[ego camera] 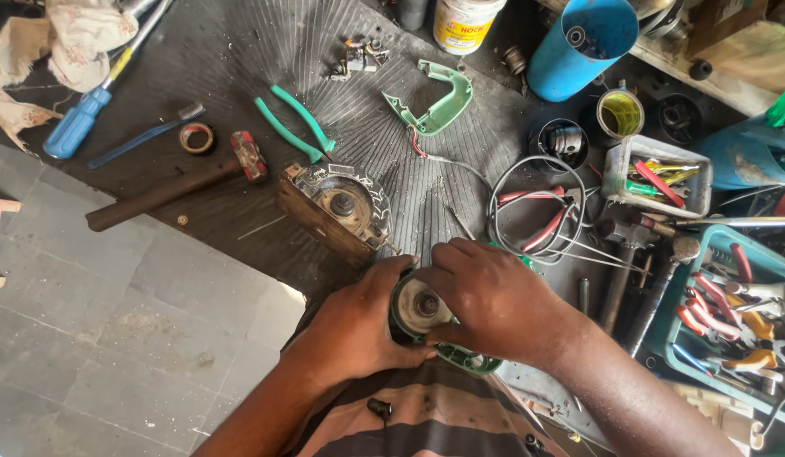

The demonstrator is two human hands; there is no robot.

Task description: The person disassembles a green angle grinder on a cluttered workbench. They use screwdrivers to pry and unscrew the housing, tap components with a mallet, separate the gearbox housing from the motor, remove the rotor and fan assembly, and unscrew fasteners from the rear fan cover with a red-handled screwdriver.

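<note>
Motor housing (419, 315), green-cased, gripped by both hands: left hand (354, 326) cupping its side, right hand (494, 300) over top, above bench (240, 51).

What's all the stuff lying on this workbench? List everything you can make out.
green power tool body: 1, green with grey round end, held at near edge
green housing half: 1, green, upper middle
pliers: 1, green handles, left of the housing
hammer: 1, brown handle, left
screwdriver: 1, blue handle, far left
tape roll: 1, tan, by the hammer head
metal gear part: 1, grey on wooden block, centre
coiled cable: 1, grey, right of centre
blue tube: 1, top right
tool tray: 1, teal, right edge
left hand: on the tool body
right hand: over the tool body
</note>
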